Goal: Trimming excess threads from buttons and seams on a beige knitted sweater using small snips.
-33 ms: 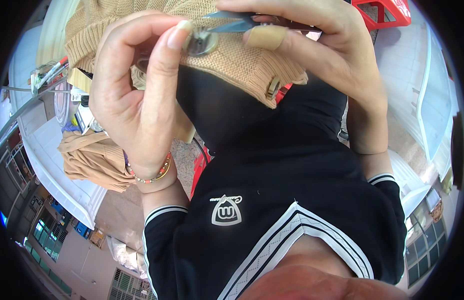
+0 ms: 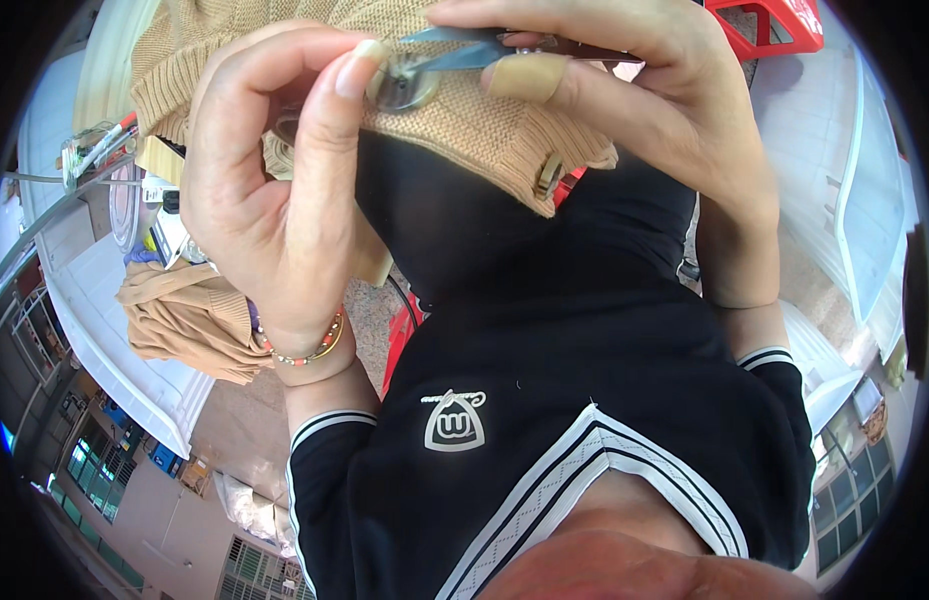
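My left hand (image 2: 279,160) pinches a dark, glossy round button (image 2: 402,88) between thumb and fingertips at the edge of a tan knitted garment (image 2: 484,140). From the other side my right hand (image 2: 624,85) grips small thread snips (image 2: 469,55), whose two blades stand apart. The tips of the blades are at the button's face, close to its middle; whether they touch a thread is too small to tell. A beige strip wraps the right thumb. Another button (image 2: 547,175) sits near the garment's ribbed corner. The knit lies over my dark-clothed lap, partly hidden by both hands.
At the left another tan garment (image 2: 189,320) lies heaped beside a white bin (image 2: 114,345). Small tools and bottles stand near it. A red plastic stool (image 2: 774,25) is at the far right, and a translucent panel (image 2: 864,180) stands along the right side.
The snips and my right hand have shifted very slightly left, toward the button. My left hand keeps its pinch nearly in place.
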A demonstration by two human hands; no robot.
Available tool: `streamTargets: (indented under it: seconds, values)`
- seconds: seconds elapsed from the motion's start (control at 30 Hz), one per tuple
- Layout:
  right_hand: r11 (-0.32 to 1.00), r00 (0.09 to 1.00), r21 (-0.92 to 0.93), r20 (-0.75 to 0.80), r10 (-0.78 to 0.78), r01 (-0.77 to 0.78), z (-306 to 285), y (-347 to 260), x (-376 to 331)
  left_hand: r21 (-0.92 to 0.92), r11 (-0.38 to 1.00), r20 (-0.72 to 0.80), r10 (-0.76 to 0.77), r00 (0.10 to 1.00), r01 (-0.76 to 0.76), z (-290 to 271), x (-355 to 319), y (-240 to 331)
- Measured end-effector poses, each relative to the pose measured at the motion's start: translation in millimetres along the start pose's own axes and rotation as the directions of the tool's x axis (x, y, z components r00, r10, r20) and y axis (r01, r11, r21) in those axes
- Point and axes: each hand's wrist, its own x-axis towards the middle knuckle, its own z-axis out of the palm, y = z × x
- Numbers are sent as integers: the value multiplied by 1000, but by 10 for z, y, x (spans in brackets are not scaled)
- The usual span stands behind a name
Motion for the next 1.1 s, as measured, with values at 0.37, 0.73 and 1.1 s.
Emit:
streamTargets:
  seconds: [0.37, 0.73, 1.1]
  values:
    - [987, 989, -129, 120, -82, 97, -41, -100, 96, -28, 998, -134, 46, 990, -50, 78, -40, -66]
    - [1000, 984, -8, -174, -31, 30, 23, 121, -85, 242, 964, 191, 65, 979, -111, -138, -47, 37]
    - [902, 883, -56, -190, -430, 427, 279, 459, 121, 248, 957, -38, 162, 986, -148, 23, -151, -41]
